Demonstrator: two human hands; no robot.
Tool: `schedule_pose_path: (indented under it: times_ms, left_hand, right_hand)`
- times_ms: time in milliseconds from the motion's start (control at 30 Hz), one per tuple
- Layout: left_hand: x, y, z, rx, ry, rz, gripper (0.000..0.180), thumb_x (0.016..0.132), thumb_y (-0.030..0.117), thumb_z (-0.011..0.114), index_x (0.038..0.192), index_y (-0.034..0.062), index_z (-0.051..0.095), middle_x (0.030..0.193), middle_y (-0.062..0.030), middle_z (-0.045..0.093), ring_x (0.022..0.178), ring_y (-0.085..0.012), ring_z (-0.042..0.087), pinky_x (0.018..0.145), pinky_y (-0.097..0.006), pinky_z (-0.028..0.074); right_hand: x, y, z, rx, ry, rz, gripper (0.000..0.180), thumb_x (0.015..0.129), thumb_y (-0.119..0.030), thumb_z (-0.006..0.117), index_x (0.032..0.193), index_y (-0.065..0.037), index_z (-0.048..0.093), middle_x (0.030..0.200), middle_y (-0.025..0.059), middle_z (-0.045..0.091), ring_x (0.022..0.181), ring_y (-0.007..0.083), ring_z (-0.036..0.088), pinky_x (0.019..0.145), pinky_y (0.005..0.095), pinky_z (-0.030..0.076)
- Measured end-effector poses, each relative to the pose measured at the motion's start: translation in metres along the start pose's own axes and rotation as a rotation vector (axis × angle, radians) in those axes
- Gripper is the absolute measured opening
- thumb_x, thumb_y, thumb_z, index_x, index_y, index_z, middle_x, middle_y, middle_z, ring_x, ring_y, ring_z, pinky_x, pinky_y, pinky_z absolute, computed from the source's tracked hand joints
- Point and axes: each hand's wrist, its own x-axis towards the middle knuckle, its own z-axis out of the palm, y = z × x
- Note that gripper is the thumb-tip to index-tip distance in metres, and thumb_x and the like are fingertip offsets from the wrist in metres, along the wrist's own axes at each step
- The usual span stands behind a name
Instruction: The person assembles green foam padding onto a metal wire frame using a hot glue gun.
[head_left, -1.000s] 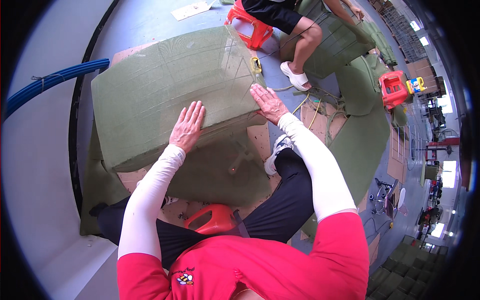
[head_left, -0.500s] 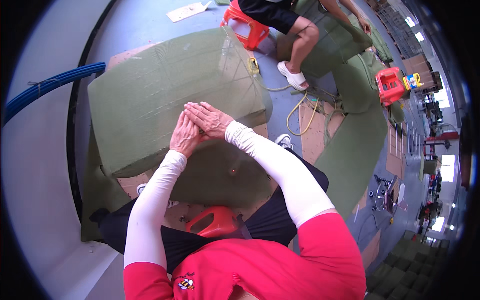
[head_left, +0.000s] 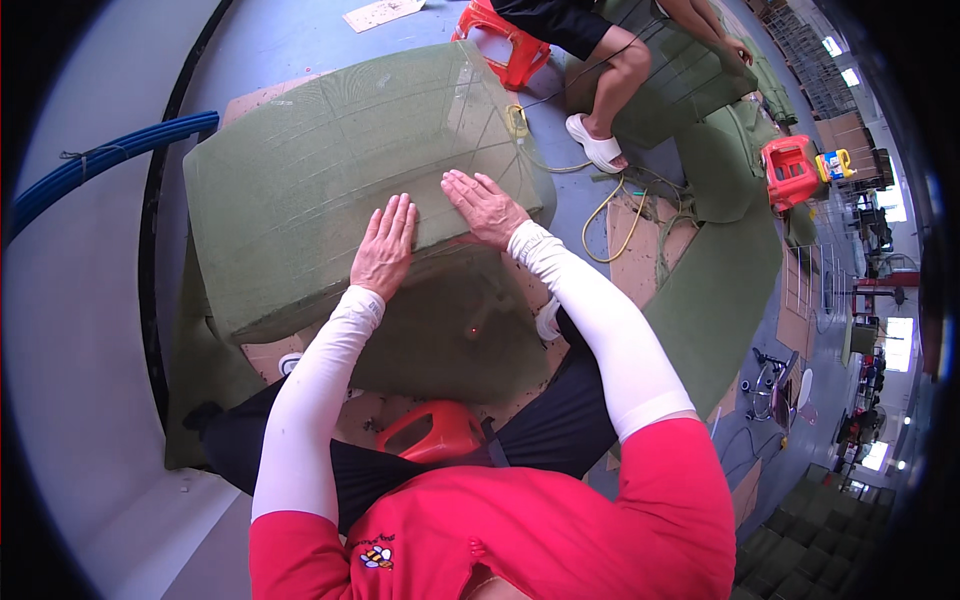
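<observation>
The main risk, as I judge it, lies in the green covering of the big block (head_left: 300,170), which fills the upper left to centre of the frame: the faint creases running across its top could set into ridges, or the cover could be dragged askew, if the palms push unevenly or more on one side than the other. Leaning hard on the near edge might also tip or slide the block, since cardboard (head_left: 266,106) shows from under its far side and could shift on the floor. The yellow cord (head_left: 592,240), looped loosely right of centre, might catch a foot, either the wearer's or that of the co-worker, whose white clog (head_left: 597,146) stands just beside it. As for the hands, both are spread flat and grip nothing. The left hand (head_left: 383,250), near the middle of the frame, lies palm down at the block's near edge, its fingers close together and pointing away. The right hand (head_left: 485,210), a little higher and to the right, rests on the same edge, its fingers slightly parted and angled toward the upper left; its palm is hidden, so I cannot tell how firmly it presses.
</observation>
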Motion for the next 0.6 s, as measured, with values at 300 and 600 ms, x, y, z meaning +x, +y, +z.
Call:
schedule_pose_path:
  times_ms: [300, 600]
  left_hand:
    - [-0.001, -0.01, -0.01, 0.017, -0.103, -0.011, 0.078, 0.074, 0.028, 0.065, 0.137, 0.0014, 0.029, 0.145, -0.0121, 0.027, 0.135, -0.0246, 0.025, 0.11, -0.037, 0.023]
    - [0.01, 0.002, -0.01, -0.183, -0.14, -0.039, 0.088, 0.065, 0.014, 0.074, 0.138, 0.0013, 0.026, 0.146, -0.0125, 0.024, 0.136, -0.0261, 0.022, 0.11, -0.039, 0.022]
  right_hand:
    - [-0.087, -0.034, -0.014, 0.298, 0.391, 0.458, 0.026, 0.079, -0.027, 0.065, 0.084, -0.007, 0.051, 0.084, 0.0095, 0.055, 0.081, 0.0289, 0.055, 0.069, 0.038, 0.043]
    - [-0.204, -0.153, 0.228, 0.798, -0.355, 1.746, 0.045, 0.071, -0.041, 0.071, 0.085, 0.001, 0.064, 0.09, 0.0224, 0.064, 0.086, 0.037, 0.061, 0.077, 0.0428, 0.048]
